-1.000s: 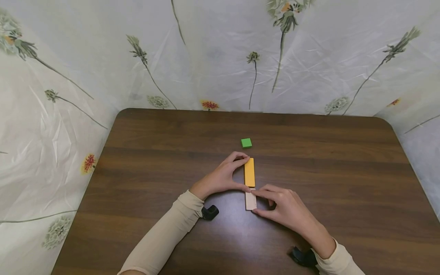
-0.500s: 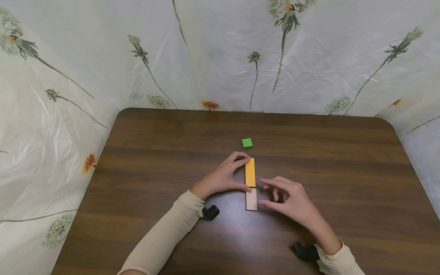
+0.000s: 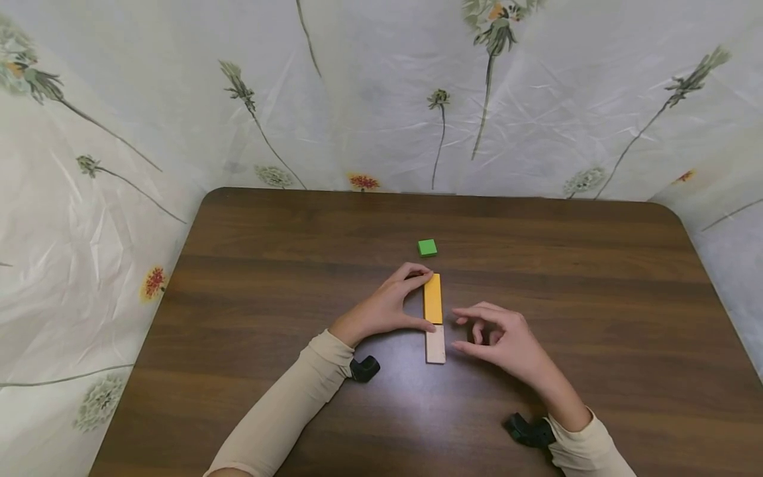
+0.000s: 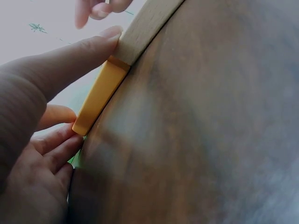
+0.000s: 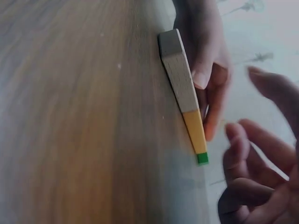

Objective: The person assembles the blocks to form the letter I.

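A long yellow block [image 3: 432, 299] and a shorter plain wooden block [image 3: 435, 348] lie end to end on the table. My left hand [image 3: 393, 301] spans the yellow block from the left, fingertips at its far end and thumb by the joint. In the left wrist view the thumb tip rests against the wooden block [image 4: 147, 30] just past the yellow block [image 4: 103, 86]. To the right of the pair, touching neither, my right hand [image 3: 509, 338] is raised with fingers loosely bent and nothing in them. Beyond the yellow block's far end sits a green block [image 3: 426, 248], apart from it.
The brown wooden table [image 3: 286, 232] meets a light floral sheet [image 3: 381, 99] along its back edge; the sheet also hangs at both sides. Each wrist carries a black device, one near the left cuff [image 3: 365, 369], one near the right cuff [image 3: 528, 430].
My right hand has let go of the wooden block and drawn away to the right, its fingers now spread apart from it. My left hand and the blocks have kept their places.
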`<state>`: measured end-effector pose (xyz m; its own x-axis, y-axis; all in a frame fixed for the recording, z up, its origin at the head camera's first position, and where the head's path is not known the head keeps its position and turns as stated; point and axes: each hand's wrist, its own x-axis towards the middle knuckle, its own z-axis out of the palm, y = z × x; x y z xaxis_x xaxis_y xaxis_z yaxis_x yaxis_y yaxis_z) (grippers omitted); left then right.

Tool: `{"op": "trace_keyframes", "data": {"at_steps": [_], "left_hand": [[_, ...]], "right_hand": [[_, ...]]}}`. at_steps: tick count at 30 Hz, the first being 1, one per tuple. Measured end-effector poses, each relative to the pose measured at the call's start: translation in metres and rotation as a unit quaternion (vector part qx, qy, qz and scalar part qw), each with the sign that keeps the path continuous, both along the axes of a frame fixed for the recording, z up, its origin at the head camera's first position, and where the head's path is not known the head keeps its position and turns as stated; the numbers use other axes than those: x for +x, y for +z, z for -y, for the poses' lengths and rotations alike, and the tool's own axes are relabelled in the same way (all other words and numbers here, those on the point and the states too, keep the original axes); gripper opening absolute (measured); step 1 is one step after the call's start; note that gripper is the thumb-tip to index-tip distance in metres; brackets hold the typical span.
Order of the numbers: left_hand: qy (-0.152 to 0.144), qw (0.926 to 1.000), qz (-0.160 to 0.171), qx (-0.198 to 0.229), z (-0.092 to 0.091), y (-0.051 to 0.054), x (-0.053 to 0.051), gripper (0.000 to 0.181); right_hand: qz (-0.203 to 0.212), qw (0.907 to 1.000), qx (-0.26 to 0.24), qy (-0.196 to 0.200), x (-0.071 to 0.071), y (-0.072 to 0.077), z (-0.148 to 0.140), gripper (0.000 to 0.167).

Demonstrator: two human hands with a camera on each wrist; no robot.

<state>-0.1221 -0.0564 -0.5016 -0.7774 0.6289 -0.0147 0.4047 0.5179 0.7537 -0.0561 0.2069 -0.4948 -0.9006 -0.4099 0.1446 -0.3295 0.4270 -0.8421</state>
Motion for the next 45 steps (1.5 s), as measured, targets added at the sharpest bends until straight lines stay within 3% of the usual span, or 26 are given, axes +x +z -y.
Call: {"op": "trace_keyframes", "data": {"at_steps": [7, 15, 45], "left_hand": [[-0.001, 1.0, 0.001, 0.001, 0.0, 0.0, 0.001, 0.1], [-0.007, 1.0, -0.002, 0.004, -0.001, -0.001, 0.0, 0.1], [-0.008, 0.9999, -0.006, 0.008, 0.002, -0.002, 0.0, 0.096]], "right_hand": [[-0.026, 0.9949, 0.083, 0.051, 0.001, -0.001, 0.013, 0.045], [-0.042, 0.9885, 0.137, 0.046, 0.004, 0.0, 0.016, 0.049], [-0.063, 0.9884, 0.131, 0.045, 0.006, 0.001, 0.018, 0.044]]}}
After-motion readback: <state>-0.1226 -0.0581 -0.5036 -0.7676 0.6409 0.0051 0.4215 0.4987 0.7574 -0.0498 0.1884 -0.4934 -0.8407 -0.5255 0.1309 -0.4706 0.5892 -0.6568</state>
